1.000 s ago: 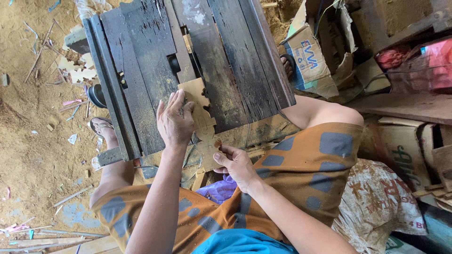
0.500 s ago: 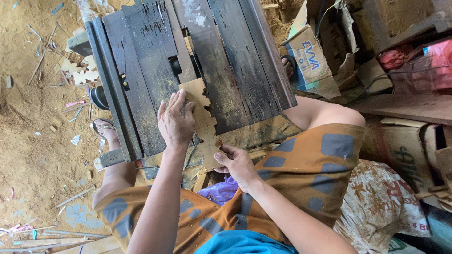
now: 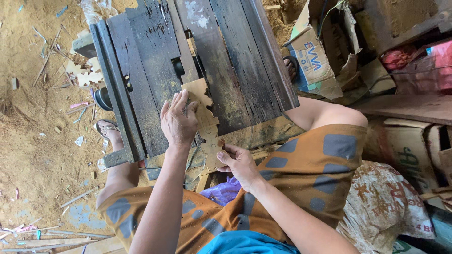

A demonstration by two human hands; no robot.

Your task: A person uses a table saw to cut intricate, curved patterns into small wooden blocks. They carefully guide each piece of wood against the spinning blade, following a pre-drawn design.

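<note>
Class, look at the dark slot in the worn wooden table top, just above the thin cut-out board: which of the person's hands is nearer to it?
Left. The left hand presses flat on the cut-out board just below the slot; the right hand pinches the board's near end, off the table edge.

Workshop setting seen from above, with the dark plank worktable [image 3: 235, 70] as landmark. Its top is made of weathered, blackened boards with gaps between them, and pale paint smears mark the far end. Left of the worktable lies a bare floor of sandy sawdust [image 3: 33, 141], strewn with thin wood slivers [image 3: 77, 196] and pale offcuts [image 3: 84, 75]. Right of the worktable stands an open cardboard box [image 3: 313, 63] with blue printing; further right sit a brown wooden shelf board [image 3: 409, 106] and a pink plastic bag [image 3: 440, 61]. Below the shelf, right of the worktable, rests a printed woven sack [image 3: 391, 207]. Even daylight falls across the scene, without hard shadows.
</note>
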